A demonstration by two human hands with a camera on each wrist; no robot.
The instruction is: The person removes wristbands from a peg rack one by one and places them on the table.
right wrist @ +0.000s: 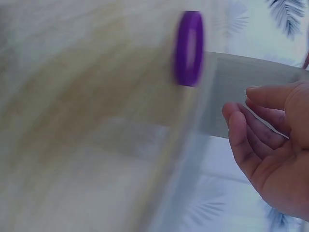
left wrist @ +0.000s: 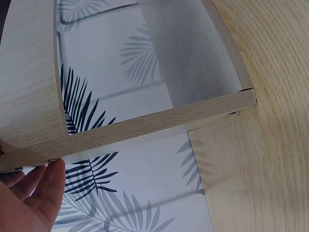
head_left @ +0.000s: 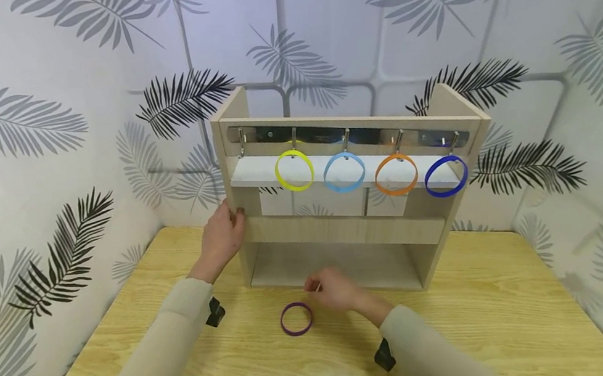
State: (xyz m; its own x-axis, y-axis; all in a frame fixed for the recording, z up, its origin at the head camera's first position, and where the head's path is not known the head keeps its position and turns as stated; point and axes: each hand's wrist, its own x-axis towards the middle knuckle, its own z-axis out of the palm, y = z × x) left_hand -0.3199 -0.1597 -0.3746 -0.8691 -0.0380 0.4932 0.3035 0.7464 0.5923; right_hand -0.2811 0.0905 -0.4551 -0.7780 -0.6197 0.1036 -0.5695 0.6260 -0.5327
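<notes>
My left hand (head_left: 221, 234) grips the left side panel of a light wooden rack (head_left: 345, 229), thumb toward its front edge. In the left wrist view, its fingers (left wrist: 54, 181) lie against the panel (left wrist: 159, 118). On the table, just in front of the rack, lies a thin purple silicone wristband (head_left: 298, 333). My right hand (head_left: 335, 289) is just to its right, fingers loosely curled with nothing between them. The right wrist view shows the purple wristband (right wrist: 182, 48) apart from the fingertips (right wrist: 235, 118).
Metal hooks line the rack's upper rail. From them hang a yellow wristband (head_left: 297, 188), a light blue one (head_left: 345, 190), an orange one (head_left: 398, 192) and a dark blue one (head_left: 447, 193). The leftmost hook (head_left: 241, 144) is bare. Leaf-patterned walls (head_left: 55, 179) enclose the wooden table (head_left: 495, 315).
</notes>
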